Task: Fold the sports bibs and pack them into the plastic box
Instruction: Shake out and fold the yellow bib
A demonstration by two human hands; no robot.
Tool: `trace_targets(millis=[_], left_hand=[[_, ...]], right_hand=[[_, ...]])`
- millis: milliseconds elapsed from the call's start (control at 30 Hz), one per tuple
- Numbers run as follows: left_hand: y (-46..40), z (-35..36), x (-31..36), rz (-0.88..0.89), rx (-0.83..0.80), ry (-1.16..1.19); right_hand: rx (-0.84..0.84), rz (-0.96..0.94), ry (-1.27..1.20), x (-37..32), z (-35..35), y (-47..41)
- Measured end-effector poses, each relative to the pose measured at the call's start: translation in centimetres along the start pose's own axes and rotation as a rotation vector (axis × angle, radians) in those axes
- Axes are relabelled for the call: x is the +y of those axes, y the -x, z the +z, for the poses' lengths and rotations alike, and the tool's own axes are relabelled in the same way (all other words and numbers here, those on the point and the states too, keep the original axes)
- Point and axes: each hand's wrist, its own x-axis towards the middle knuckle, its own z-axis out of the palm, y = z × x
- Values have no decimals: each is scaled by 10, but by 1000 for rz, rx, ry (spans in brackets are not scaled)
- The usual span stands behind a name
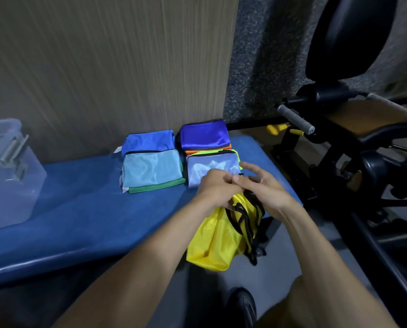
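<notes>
Both hands gather a yellow bib at the surface's near edge.

Left hand (217, 188) and right hand (264, 188) each have a grip closed on the top of the yellow bib (217, 240), which hangs bunched, black trim showing. Folded bibs (152, 170) sit stacked on the blue surface (84, 214). Plastic box (7, 176) stands far left.

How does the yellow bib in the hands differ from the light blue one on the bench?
The yellow bib hangs bunched and unfolded from both hands, off the bench edge; the light blue bib lies folded flat in a rectangle atop a stack on the bench. The yellow one's black trim dangles loose; the light blue one shows only a thin dark edge. Both look like thin fabric.
</notes>
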Motion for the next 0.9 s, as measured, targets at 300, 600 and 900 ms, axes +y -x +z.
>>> trace_targets(millis=[300, 600, 900], left_hand=[[39, -58, 28, 63, 36, 374], [88, -116, 34, 191, 117, 296], [116, -137, 43, 154, 123, 456]], right_hand=[[-110, -246, 59, -58, 23, 19], [69, -260, -135, -95, 68, 23], [70, -595, 320, -133, 117, 49]])
